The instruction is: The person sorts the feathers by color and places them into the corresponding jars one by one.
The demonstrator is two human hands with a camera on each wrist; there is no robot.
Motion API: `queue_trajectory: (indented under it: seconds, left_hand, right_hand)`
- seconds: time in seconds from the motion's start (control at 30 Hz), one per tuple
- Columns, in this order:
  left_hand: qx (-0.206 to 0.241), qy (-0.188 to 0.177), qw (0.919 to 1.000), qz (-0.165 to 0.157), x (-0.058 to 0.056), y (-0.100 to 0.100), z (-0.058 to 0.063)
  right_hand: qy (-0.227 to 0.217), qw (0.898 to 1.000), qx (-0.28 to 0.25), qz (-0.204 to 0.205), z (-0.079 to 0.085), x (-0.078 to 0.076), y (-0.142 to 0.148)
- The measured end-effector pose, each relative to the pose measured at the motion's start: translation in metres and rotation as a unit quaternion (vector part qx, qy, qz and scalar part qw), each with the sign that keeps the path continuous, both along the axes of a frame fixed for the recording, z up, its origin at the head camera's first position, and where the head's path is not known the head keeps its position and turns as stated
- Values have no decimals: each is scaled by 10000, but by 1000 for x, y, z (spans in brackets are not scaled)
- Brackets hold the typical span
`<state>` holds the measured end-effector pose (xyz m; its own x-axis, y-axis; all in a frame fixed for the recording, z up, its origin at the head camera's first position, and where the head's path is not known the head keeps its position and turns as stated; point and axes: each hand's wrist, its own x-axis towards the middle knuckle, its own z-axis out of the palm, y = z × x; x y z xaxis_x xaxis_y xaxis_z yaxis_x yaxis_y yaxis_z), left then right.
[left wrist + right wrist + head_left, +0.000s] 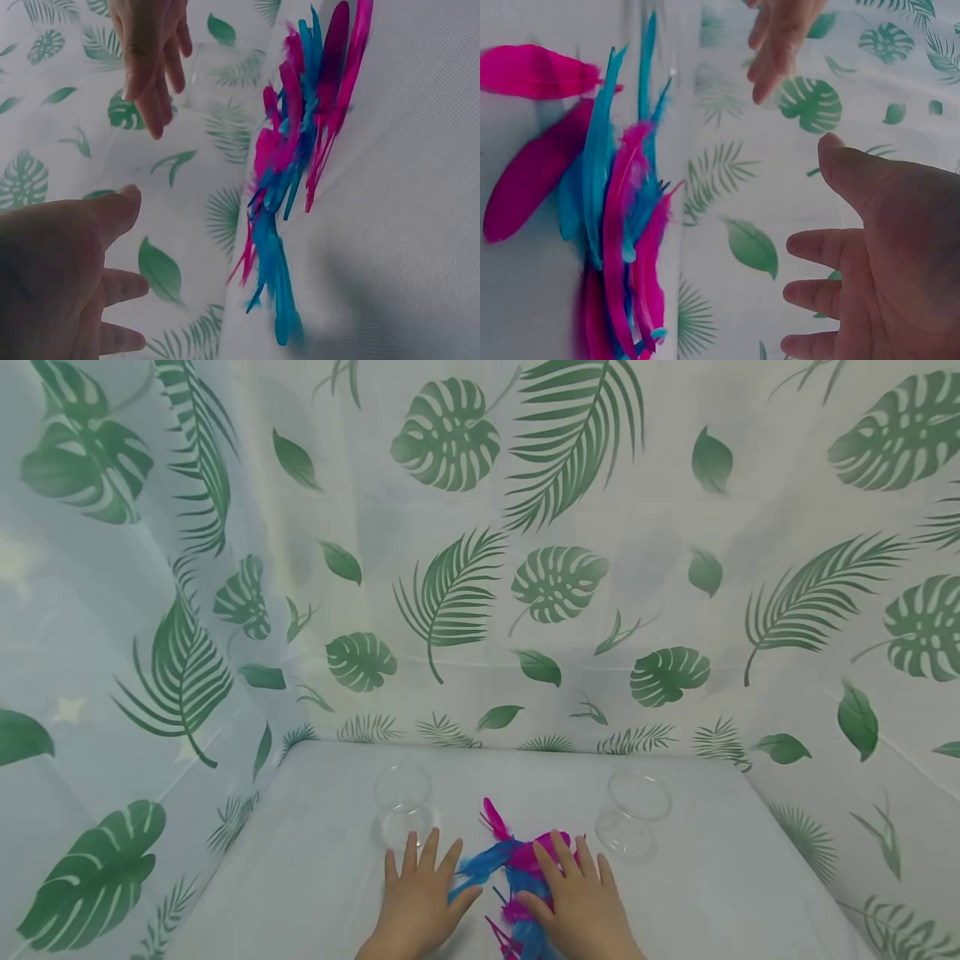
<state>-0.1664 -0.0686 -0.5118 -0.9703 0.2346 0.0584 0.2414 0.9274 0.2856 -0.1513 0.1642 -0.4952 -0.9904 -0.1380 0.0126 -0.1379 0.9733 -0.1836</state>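
Note:
A loose pile of pink and blue feathers [528,881] lies on the white table, between and partly beneath the two hands. My left hand [420,893] hovers at the left of the pile, fingers spread and nothing held. Above the pile's right side is my right hand [581,902], also with spread fingers and no object in it; it hides some feathers in the head view. Both wrist views show a gap between the hands and the feathers [285,142]. In the right wrist view, pink and blue feathers [615,195] overlap in a heap, with one pink feather apart from it.
Two clear, empty-looking glass or plastic cups stand farther back: the left cup [403,802] beyond my left fingertips, the right cup [636,810] beyond the right hand. White cloth with green leaves [450,610] encloses the table [712,877] at the back and sides.

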Motion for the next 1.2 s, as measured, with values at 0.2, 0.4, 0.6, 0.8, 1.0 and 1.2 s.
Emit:
queue_trajectory:
  seconds: [0.2, 0.4, 0.6, 0.8, 1.0, 1.2]
  left_hand:
    - [664, 637, 9957, -64, -8, -5, -4]
    - [2734, 2128, 9369, 456, -29, -32, -6]
    - [3943, 1463, 8979, 1301, -53, -70, -18]
    - [4511, 138, 8805, 1452, -81, -86, -47]
    - [4563, -417, 8773, 1426, -94, -85, -67]
    - [4278, -410, 8905, 1496, -97, -81, -74]
  right_hand:
    - [473, 9987, -157, 56, -3, -12, 17]
    - [375, 9912, -1220, -355, -15, -44, 60]
    - [280, 9733, -2195, -608, -49, -77, 100]
    - [75, 9727, -2276, -439, -68, -92, 115]
    - [-137, 9749, -2206, -259, -78, -99, 119]
    - [-196, 9739, -2244, -272, -83, -102, 122]
